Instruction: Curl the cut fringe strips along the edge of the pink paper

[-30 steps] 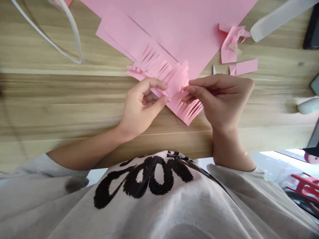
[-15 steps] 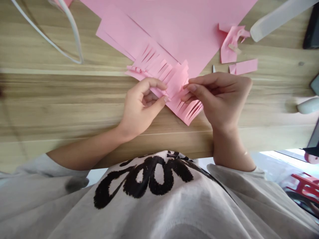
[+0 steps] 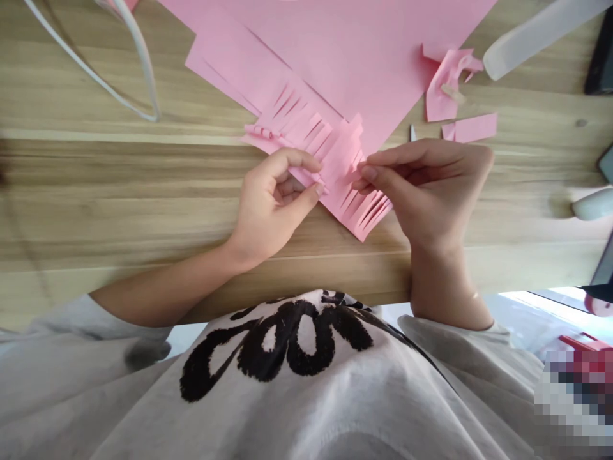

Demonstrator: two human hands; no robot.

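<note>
A pink paper strip (image 3: 335, 153), cut into a fringe along its length, lies slantwise on the wooden table. My left hand (image 3: 275, 207) is curled at its near edge, thumb and forefinger closing on the paper there. On the other side, my right hand (image 3: 426, 191) is in a pinch at the fringe, thumb against forefinger, seemingly on one narrow fringe piece; its tip is mostly hidden by the fingers. Some fringe pieces curl up between the hands, and a rolled bit (image 3: 261, 131) rests at the strip's left end.
Larger pink sheets (image 3: 364, 57) spread out beyond the strip. Crumpled pink scraps (image 3: 443, 86) and a small pink piece (image 3: 474, 128) lie to the right, near a whitish translucent bar (image 3: 531, 41). A white cable (image 3: 143, 70) loops at the upper left.
My right hand has shifted slightly to the right, away from the left hand, still pinching. My left hand and the paper strip are nearly unmoved.
</note>
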